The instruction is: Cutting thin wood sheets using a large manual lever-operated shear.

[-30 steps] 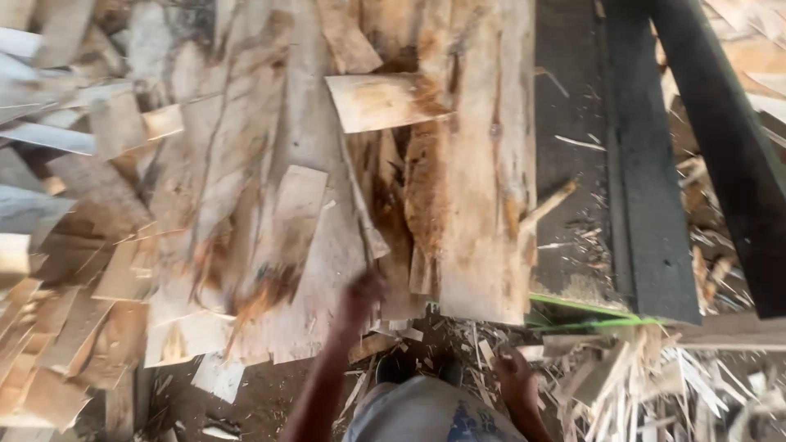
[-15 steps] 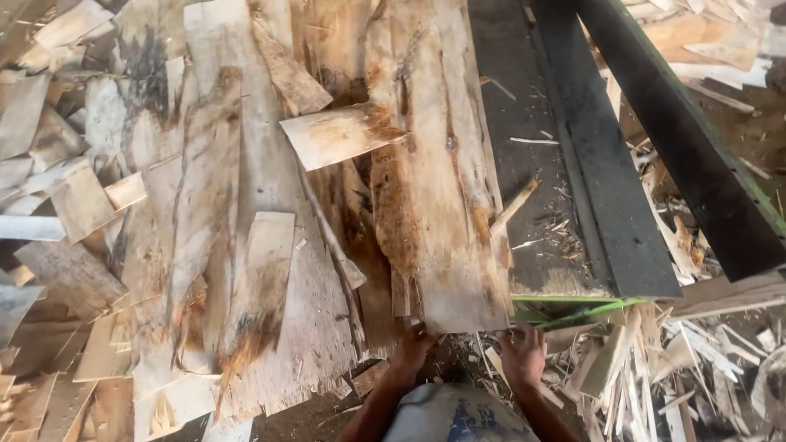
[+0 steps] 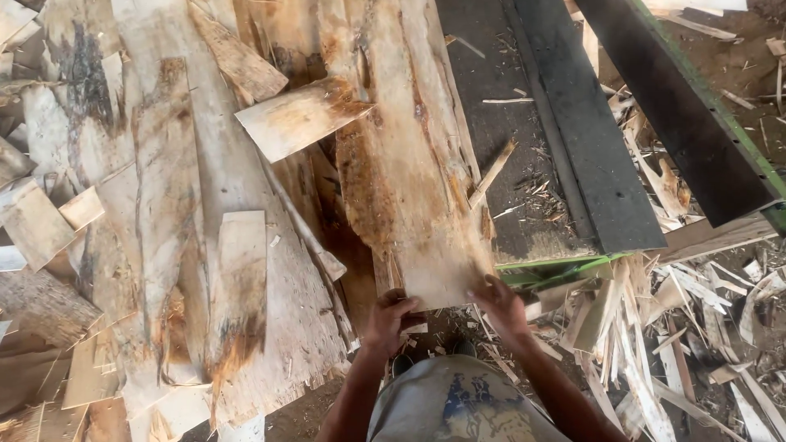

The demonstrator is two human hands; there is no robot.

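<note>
Head view, looking down on a heap of rough wood veneer sheets that covers the left and centre of the field. The sheets are pale, with brown bark-stained streaks and ragged edges, and overlap one another at varied angles. To the right lies a dark flat surface, a machine bed with a green near edge, carrying loose splinters. A black beam with a green edge crosses the upper right corner on a diagonal. Beyond the near right corner of the surface, the ground is strewn with a litter of narrow wood offcuts.

The long veneer sheet in the centre lies lengthwise away from the viewer, partly over the left edge of the dark surface and partly over the heap. A short rectangular veneer piece rests across its far left side. A thin wooden sliver leans at its right edge.

The left hand is closed on the near left corner of the long veneer sheet, fingers curled over the end. The right hand grips the near right corner, fingers on top of the sheet. Both forearms rise from the bottom edge, flanking a grey garment with blue marks.
</note>
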